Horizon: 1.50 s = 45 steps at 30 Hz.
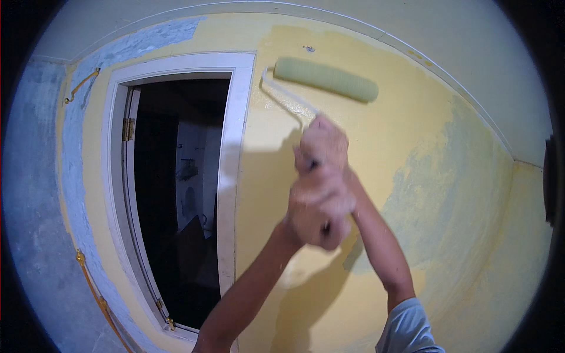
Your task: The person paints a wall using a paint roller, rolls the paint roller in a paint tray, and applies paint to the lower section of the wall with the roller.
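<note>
Both my hands are closed around the handle of a paint roller, one behind the other. My right hand [324, 143] grips it nearer the wire frame, and my left hand [320, 209] holds it lower down. The roller's cover [326, 80], pale yellow-green and slightly blurred, lies at or close to the yellow wall [397, 128], to the right of the door frame's top corner. Its bent metal frame [289, 95] runs from the cover's left end to my right hand. Wet-looking paint shines beside the frame. The handle is mostly hidden by my fingers.
A white door frame [242, 110] surrounds a dark doorway [176, 176] on the left. Thin yellow pipes [100, 304] run along the far left wall. Patchy grey-green wall [423, 198] lies at the right, with a ceiling edge above. A small damaged spot [310, 49] sits above the roller.
</note>
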Each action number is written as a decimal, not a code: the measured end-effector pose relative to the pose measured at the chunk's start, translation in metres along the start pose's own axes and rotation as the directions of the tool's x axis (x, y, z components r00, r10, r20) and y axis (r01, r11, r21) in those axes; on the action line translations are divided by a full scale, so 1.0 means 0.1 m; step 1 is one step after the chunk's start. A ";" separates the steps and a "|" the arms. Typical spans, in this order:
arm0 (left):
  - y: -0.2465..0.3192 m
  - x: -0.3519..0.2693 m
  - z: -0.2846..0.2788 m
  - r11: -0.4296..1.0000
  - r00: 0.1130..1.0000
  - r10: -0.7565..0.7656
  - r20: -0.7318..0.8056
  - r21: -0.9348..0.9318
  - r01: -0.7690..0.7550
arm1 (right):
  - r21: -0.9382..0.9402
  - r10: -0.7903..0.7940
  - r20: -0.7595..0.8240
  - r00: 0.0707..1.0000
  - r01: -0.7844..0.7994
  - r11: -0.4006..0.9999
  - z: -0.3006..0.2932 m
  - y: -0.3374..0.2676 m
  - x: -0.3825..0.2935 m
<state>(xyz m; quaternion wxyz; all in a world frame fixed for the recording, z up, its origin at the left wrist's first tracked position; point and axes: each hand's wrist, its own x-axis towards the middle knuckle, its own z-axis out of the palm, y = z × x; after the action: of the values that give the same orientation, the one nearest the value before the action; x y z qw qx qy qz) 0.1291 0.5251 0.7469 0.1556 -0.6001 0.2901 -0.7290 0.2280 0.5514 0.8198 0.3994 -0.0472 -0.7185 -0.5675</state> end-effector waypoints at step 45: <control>-1.09 0.56 0.29 0.971 0.971 0.234 0.052 0.031 -0.236 | -0.011 -0.094 0.089 0.992 0.096 0.995 -0.06 1.11 0.55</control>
<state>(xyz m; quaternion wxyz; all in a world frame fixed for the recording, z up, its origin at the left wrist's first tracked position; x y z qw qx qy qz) 0.1575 0.5714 0.8607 0.2587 -0.5759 0.3418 -0.6961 0.2521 0.5642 0.9407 0.3394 -0.0411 -0.7324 -0.5888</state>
